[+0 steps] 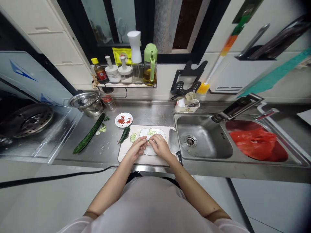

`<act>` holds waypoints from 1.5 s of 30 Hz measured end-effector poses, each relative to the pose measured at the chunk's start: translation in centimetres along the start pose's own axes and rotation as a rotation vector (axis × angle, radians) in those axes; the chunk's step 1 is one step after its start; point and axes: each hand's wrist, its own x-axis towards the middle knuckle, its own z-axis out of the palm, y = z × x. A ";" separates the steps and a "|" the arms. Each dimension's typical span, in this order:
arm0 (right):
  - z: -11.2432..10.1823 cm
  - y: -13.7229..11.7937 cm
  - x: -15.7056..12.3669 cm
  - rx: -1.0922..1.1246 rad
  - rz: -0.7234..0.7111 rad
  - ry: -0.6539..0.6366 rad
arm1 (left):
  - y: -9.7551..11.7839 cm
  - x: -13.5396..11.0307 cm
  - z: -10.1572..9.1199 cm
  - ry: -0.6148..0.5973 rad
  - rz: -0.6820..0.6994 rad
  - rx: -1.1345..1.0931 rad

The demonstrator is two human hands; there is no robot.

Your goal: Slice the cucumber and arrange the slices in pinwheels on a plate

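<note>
My left hand [138,148] is held palm up with curled fingers over the white plate [153,153]. My right hand [160,146] pinches at its fingertips. Between the two hands shows a thin greenish edge, which looks like a cucumber slice [148,143]; the fingers hide most of it. More cucumber slices [151,132] lie on the far part of the plate. The plate sits on a light cutting board [123,154]. A short row of cucumber slices [132,137] rests on the board left of the plate, and a dark green pepper [124,134] lies at its left edge.
A knife [179,158] lies at the board's right, beside the sink [204,137]. Left are a long cucumber [89,134], cut pieces [102,128] and a lidded pot [86,103]. Behind the board stands a small plate [117,122] of chopped red bits. A red bag [254,142] fills the second basin.
</note>
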 end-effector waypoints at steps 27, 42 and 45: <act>1.5 1.8 -0.7 0.096 0.282 -0.063 | -2.4 2.7 -0.5 0.047 0.403 0.274; 2.6 4.2 -2.6 -0.062 0.393 -0.277 | -5.1 5.5 -1.6 0.122 0.263 0.746; 2.4 3.8 -2.4 -0.127 0.391 -0.303 | -4.8 5.5 -1.3 0.167 0.266 0.876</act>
